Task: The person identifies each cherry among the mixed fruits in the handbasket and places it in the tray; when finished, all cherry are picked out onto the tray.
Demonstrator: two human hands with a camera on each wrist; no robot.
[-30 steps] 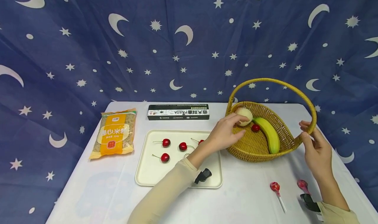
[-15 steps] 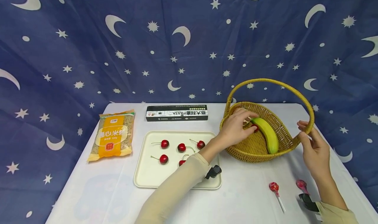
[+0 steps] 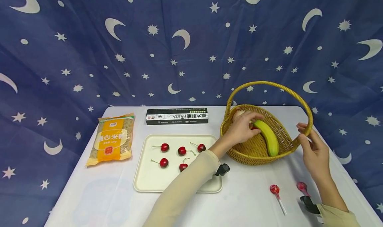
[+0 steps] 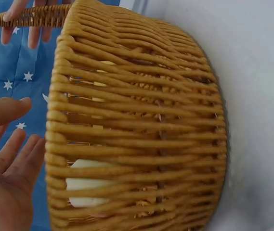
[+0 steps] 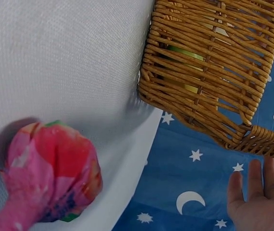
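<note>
A brown wicker basket (image 3: pixel 248 159) with a tall arched handle stands at the right. Inside it lie a yellow-green banana (image 3: pixel 271 138), a pale round thing (image 3: pixel 238 114) partly covered by my left hand, and a red cherry (image 3: pixel 253 128). My left hand (image 3: pixel 243 127) reaches over the basket's left rim, fingers spread near the cherry and the banana's tip. In the left wrist view, thumb and fingers are apart, with nothing visible between them. My right hand (image 3: pixel 316 153) holds the foot of the basket handle (image 5: pixel 267 141), thumb on one side and fingers on the other.
A cream tray (image 3: pixel 143 183) holds several stemmed cherries (image 3: pixel 163 162), under my left sleeve. Behind it lies a black-and-white pasta box (image 3: pixel 177 116). At the left is a pasta bag (image 3: pixel 111 138). Two lollipops, one red (image 3: pixel 274 189) and one pink (image 5: pixel 55 173), lie before the basket.
My left hand has moved off the pale round thing, rightward toward the cherry and banana. My right hand stays at the handle. The view has shifted slightly.
</note>
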